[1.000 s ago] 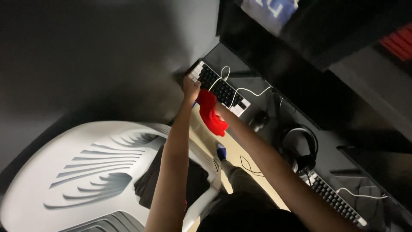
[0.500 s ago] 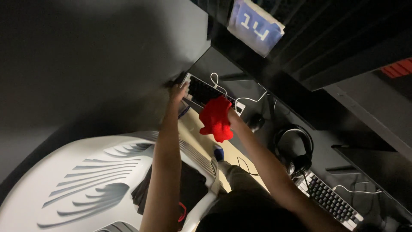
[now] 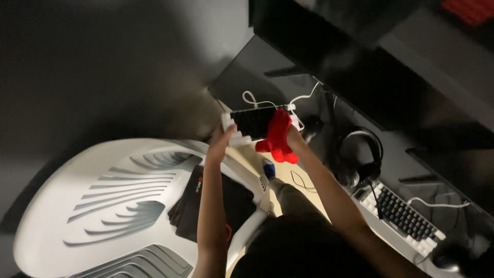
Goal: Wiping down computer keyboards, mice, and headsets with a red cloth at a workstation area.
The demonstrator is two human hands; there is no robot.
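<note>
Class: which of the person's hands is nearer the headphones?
Right. The right hand, holding a red cloth, is nearer the headphones; the left hand grips the keyboard's far end.

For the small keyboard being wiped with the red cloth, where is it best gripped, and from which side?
Probably by its near short end, coming from the chair side, as the left hand grips the keyboard there now. That end is bare; the red cloth in the right hand covers the other end, where the white cable leaves.
</note>
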